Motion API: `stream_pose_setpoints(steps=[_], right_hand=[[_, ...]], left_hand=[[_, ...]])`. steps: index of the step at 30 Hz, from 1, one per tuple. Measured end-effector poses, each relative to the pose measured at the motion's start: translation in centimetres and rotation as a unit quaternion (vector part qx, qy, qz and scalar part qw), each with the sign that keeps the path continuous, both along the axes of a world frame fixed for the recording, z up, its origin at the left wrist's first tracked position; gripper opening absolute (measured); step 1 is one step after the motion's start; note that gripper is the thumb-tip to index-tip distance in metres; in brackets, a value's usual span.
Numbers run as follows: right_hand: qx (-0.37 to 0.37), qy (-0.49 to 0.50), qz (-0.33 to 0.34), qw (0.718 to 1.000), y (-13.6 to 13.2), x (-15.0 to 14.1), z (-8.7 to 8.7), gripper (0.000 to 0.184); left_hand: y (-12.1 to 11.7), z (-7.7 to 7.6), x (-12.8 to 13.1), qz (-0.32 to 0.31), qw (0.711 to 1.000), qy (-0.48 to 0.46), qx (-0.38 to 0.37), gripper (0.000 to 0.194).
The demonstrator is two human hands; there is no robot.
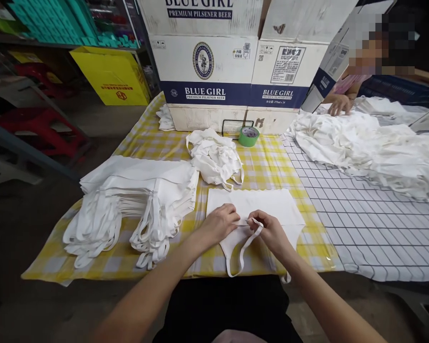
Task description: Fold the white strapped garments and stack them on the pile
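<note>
A white camisole [257, 205] with thin straps lies flat in front of me, its strap end towards my body. My left hand [222, 220] is closed at the upper edge of the cloth, fingertips bent down on it. My right hand [266, 231] pinches the base of a looped strap [243, 252] between thumb and fingers. Between the hands is a small pale bit whose kind I cannot make out. To the left sits a neat stack of camisoles [143, 178], straps hanging towards me. Beyond the camisole lies a crumpled heap of white garments [216, 155].
Beer cartons [207, 71] stand along the back of the yellow checked tablecloth [268, 164]. Green tape [249, 136] lies by a black wire frame [232, 125]. On the right, white garments [379, 143] pile on a grid cloth [329, 205], with another person's hand [340, 105] on them.
</note>
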State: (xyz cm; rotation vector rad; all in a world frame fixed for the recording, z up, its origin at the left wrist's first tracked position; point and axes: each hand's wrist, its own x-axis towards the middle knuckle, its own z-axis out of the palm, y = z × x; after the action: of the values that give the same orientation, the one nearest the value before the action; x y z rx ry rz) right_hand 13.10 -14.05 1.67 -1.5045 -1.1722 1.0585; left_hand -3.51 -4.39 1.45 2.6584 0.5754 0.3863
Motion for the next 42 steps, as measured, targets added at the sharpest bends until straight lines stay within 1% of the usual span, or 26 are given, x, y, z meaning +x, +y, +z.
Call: stream_pose_setpoints(steps=[2,4,6,8,10,12,15,18,21,26,33,38,42], right_hand=[[-0.023,0.044,0.004,0.999,0.5,0.1,-0.4,0.016],[-0.047,0.084,0.004,0.995,0.8,0.2,-0.7,0.019],[-0.068,0.12,0.001,0.99,1.0,0.3,-1.0,0.021],[-0.087,0.132,0.0,0.987,1.2,0.3,-1.2,0.023],[-0.093,0.1,0.001,0.991,1.5,0.3,-1.3,0.022],[-0.079,0.031,0.007,0.996,2.1,0.2,-1.3,0.019],[-0.033,-0.078,0.022,0.996,3.1,0.2,-1.3,0.013],[-0.006,-0.138,0.044,0.989,3.8,0.3,-1.2,0.01],[0.003,-0.158,0.055,0.986,4.1,0.4,-1.2,0.01],[0.001,-0.146,0.051,0.988,4.2,0.2,-1.3,0.008],[0.0,-0.156,0.049,0.987,4.3,-0.2,-1.0,0.008],[0.01,-0.2,0.053,0.978,4.0,-0.1,-1.0,0.01],[0.012,-0.264,0.065,0.962,4.0,0.2,-0.8,0.011]], left_hand=[[0.3,-0.4,0.3,-0.021,0.998,0.029,0.051,0.011],[0.5,-0.7,0.6,-0.027,0.996,0.038,0.081,0.014],[0.7,-1.2,0.8,-0.017,0.997,0.021,0.069,0.014],[0.9,-1.6,1.0,0.009,1.0,-0.01,0.021,0.013],[1.2,-1.9,1.2,0.035,0.998,-0.037,-0.032,0.013],[1.5,-2.0,1.3,0.052,0.995,-0.053,-0.07,0.011],[1.8,-2.1,1.4,0.055,0.991,-0.066,-0.103,0.01],[2.1,-2.1,1.4,0.051,0.989,-0.072,-0.119,0.012],[2.3,-2.3,1.5,0.051,0.988,-0.076,-0.122,0.013],[2.3,-2.6,1.7,0.058,0.987,-0.078,-0.127,0.017],[2.3,-2.6,1.6,0.055,0.985,-0.089,-0.139,0.021],[2.4,-2.8,1.7,0.061,0.982,-0.097,-0.152,0.025],[2.5,-2.9,1.6,0.055,0.979,-0.106,-0.166,0.019]])
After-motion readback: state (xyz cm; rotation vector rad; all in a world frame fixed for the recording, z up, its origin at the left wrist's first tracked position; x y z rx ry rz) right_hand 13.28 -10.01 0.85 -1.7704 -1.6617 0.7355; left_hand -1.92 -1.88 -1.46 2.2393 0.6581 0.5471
